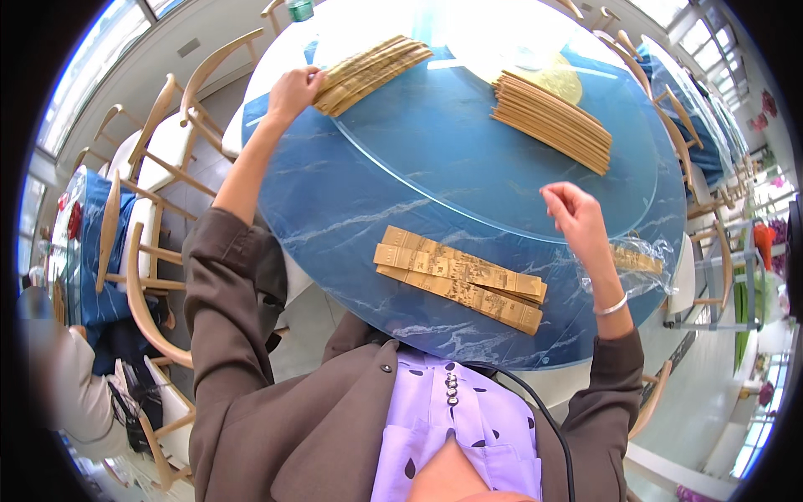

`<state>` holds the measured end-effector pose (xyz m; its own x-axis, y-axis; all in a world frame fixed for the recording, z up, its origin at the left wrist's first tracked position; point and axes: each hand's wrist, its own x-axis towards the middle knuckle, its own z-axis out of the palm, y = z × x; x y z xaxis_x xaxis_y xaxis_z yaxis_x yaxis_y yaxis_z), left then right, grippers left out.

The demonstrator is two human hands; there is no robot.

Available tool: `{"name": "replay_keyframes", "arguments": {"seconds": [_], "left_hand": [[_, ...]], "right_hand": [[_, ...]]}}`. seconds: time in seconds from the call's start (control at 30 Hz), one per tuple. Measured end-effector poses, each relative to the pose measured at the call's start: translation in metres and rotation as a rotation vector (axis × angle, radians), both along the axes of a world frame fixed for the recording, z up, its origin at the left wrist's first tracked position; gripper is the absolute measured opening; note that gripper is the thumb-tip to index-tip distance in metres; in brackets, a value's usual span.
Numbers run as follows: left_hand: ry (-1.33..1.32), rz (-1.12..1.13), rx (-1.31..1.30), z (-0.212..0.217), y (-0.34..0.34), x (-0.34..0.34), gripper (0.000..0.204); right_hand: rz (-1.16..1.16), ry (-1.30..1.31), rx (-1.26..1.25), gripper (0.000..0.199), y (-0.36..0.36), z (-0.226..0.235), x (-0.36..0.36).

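Observation:
My left hand (293,94) reaches to the far left of the round table, its fingers closed at the near-left end of a fanned row of long, narrow brown paper packets (376,71). Over the table's right side hovers my right hand (573,216), fingers curled together with nothing visible in them. Right in front of me several loose printed packets (460,276) of the same kind lie overlapping at slight angles. A second neat row of brown packets (552,121) rests on the glass turntable (418,159), beyond my right hand.
A crumpled clear plastic bag (657,261) with a brown packet in it lies beside my right wrist. The table (326,226) has a blue marbled top. A green-labelled bottle (299,10) stands at the far left. Wooden chairs (155,251) surround it; a seated person (92,393) is at left.

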<state>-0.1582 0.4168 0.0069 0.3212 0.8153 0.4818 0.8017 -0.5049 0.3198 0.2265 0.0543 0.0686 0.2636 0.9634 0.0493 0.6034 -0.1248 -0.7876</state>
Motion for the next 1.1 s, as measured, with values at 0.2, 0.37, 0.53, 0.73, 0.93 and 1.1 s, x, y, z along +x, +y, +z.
{"name": "replay_keyframes", "arguments": {"seconds": [0.2, 0.37, 0.53, 0.73, 0.93, 1.1], "left_hand": [[0.04, 0.076, 0.095, 0.007, -0.001, 0.003, 0.033], [0.004, 0.069, 0.25, 0.014, -0.014, 0.007, 0.029], [-0.264, -0.106, 0.242, 0.033, -0.13, 0.046, 0.022], [-0.418, -0.323, -0.053, 0.03, -0.292, 0.072, 0.009], [-0.423, -0.483, -0.037, -0.005, -0.362, 0.091, 0.01], [-0.34, -0.564, -0.067, -0.014, -0.372, 0.1, 0.01]], "right_hand": [[-0.015, -0.747, 0.339, 0.012, 0.077, -0.017, 0.056], [0.069, -0.95, 0.361, 0.013, 0.109, -0.04, 0.083], [0.073, -1.024, 0.277, 0.015, 0.119, -0.045, 0.087], [0.167, -1.049, 0.144, 0.014, 0.126, -0.034, 0.083], [0.283, -1.131, -0.003, 0.018, 0.124, -0.02, 0.076], [0.334, -1.086, -0.156, 0.02, 0.118, -0.012, 0.066]]}}
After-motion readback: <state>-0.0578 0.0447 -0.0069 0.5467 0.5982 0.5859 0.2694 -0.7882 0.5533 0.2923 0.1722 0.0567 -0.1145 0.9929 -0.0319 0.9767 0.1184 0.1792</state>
